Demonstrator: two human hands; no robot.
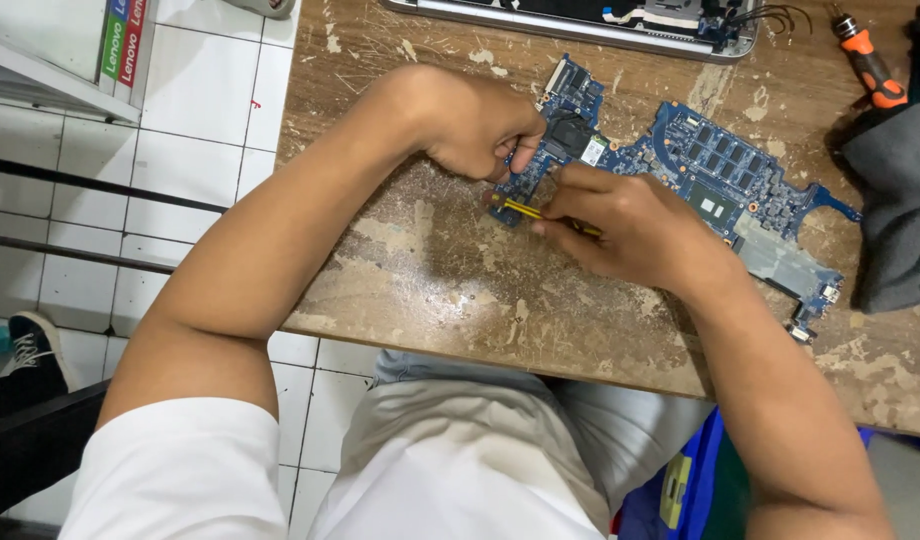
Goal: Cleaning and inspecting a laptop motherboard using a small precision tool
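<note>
Between right fingers [560, 215], yellow tool [523, 209]; left fingers [525, 155] pinching blue circuit board [715, 175].

Lighting: you have bright, even overhead light. Shadows: soft, short ones under your forearms on the wooden table [430, 290]. Glare: mild sheen on the white floor tiles [190, 130]. Focus: sharp centrally; slight wide-angle stretching at your frame edges.

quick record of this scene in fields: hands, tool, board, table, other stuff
left hand: fingers pressing on the left end of the board
right hand: grip shut on tool
tool: thin, yellow, tip at the board's lower left edge
board: blue, lying flat
table: worn wood
laptop base: open, at the far edge
screwdriver: orange, far right
cloth: grey, right edge
</note>
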